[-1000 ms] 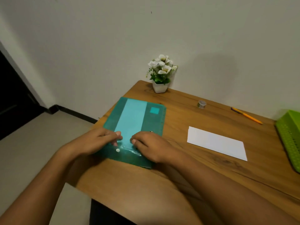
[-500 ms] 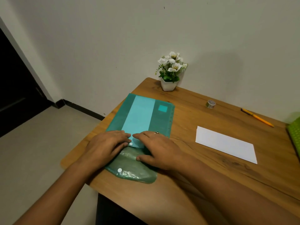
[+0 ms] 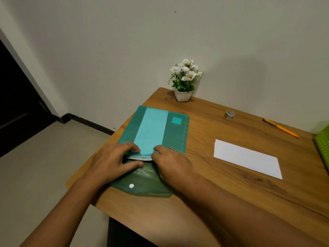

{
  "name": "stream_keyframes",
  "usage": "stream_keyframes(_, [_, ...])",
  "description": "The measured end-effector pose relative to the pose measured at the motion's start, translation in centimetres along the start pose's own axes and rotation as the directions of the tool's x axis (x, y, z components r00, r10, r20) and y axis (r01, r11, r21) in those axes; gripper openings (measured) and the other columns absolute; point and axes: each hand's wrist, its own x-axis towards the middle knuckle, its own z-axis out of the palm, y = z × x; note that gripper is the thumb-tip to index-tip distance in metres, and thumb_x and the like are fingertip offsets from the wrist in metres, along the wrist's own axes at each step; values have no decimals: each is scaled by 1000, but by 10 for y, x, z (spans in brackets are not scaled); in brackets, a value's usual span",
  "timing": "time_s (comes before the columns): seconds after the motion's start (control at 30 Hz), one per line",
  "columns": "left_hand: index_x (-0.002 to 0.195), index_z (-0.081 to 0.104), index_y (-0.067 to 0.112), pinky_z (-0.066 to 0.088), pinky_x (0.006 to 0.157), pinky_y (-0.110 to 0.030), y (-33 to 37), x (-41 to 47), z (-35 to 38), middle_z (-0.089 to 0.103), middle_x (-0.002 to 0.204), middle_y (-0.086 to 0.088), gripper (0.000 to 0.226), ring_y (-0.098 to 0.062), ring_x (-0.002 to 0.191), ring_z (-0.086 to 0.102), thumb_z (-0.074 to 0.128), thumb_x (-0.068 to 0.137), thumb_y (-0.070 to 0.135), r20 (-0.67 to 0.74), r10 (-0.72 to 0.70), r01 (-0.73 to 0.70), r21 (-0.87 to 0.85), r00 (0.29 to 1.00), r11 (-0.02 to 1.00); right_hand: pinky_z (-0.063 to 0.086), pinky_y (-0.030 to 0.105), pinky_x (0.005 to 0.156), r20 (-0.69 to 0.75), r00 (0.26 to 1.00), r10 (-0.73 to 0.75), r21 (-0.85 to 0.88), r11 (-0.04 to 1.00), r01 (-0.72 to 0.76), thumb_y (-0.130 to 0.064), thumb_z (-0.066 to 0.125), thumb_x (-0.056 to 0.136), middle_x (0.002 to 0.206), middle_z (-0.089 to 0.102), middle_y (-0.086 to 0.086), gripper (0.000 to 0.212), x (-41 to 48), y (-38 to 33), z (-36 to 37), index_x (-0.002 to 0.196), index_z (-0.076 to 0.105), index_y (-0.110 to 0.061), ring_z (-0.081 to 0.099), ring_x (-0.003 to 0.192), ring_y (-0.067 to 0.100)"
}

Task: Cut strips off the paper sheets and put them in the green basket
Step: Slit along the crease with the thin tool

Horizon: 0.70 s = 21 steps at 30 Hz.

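- Nearest you, the open flap of a green folder lies flat on the wooden table, its white snap button facing up.
- The folder's long axis runs from 6 o'clock towards 12, leaning slightly to 1; its mouth faces you.
- Your left hand pinches the mouth, fingers above and thumb below.
- Your right hand rests curled on the mouth; its thumb is hidden, so the grip cannot be told.
- Between your hands a white paper edge shows at the mouth.
- At 3 o'clock from the folder, well apart, a white sheet lies flat, long axis from 10 to 4.
- Farther towards 3, the green basket is cut off by the frame.
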Motion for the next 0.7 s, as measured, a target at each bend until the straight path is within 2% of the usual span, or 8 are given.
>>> stream_keyframes(0.07, [121, 69, 38, 37, 76, -6, -3, -5, 0, 66, 113, 26, 60, 8, 96, 59, 75, 73, 74, 17, -10, 11, -32, 1000, 999, 54, 44, 76, -51, 999, 0, 100, 995, 6, -18, 51, 101, 137, 55, 6, 18, -1, 7, 1, 114, 63, -14, 63, 101, 32])
stream_keyframes(0.13, [125, 68, 38, 38, 80, -4, -2, -6, 1, 65, 118, 27, 70, 10, 101, 58, 70, 69, 80, 23, -15, 17, -79, 1000, 997, 56, 42, 79, -97, 995, -17, 224, 974, 38, -24, 50, 103, 137, 56, 2, 18, -4, 12, 0, 108, 66, -18, 63, 104, 28])
stream_keyframes(0.3, [123, 71, 36, 39, 80, 1, -4, -6, 2, 68, 118, 24, 62, 19, 103, 56, 83, 69, 65, -1, -48, 47, -193, 999, 980, 54, 40, 88, -152, 988, 8, 481, 874, 67, -23, 55, 102, 117, 62, -5, 13, -12, 18, -4, 105, 67, -22, 60, 105, 15])
stream_keyframes(0.4, [121, 72, 37, 43, 81, 0, -3, -6, 3, 68, 114, 27, 56, 21, 101, 57, 82, 71, 62, -18, -44, 39, -223, 999, 974, 55, 40, 86, -158, 980, 121, 673, 740, 17, -23, 57, 102, 104, 66, -8, 11, -15, 21, -15, 102, 67, -21, 61, 100, 10])
stream_keyframes(0.47, [122, 71, 39, 49, 86, -9, -4, -6, 5, 67, 115, 28, 49, 19, 101, 58, 82, 76, 54, -25, -46, 38, -240, 999, 970, 56, 41, 82, -157, 968, 193, 792, 610, 7, -21, 58, 101, 98, 67, -8, 9, -15, 20, -21, 99, 67, -20, 63, 96, 13])
stream_keyframes(0.57, [120, 74, 36, 54, 83, -20, -3, -6, 7, 70, 113, 25, 49, 9, 99, 63, 69, 79, 62, -38, -67, 56, -243, 997, 968, 58, 40, 86, -46, 975, 219, 872, 484, -67, -23, 67, 98, 103, 70, -7, 4, -15, 20, -26, 102, 66, -24, 65, 99, 12])
stream_keyframes(0.6, [120, 74, 35, 54, 82, -20, -2, -6, 7, 70, 113, 24, 52, 8, 99, 63, 64, 80, 67, -34, -71, 61, -241, 997, 969, 58, 37, 89, 16, 982, 190, 850, 514, -114, -25, 72, 96, 108, 69, -10, 12, -16, 21, -26, 106, 65, -27, 64, 103, 9])
stream_keyframes(0.7, [117, 76, 36, 55, 84, -23, -4, -7, 2, 70, 117, 24, 56, 7, 100, 63, 54, 82, 74, -26, -70, 62, -229, 997, 971, 57, 37, 92, 112, 987, 116, 587, 794, -161, -34, 74, 93, 118, 64, -15, 26, -18, 19, -20, 117, 64, -32, 58, 108, 4])
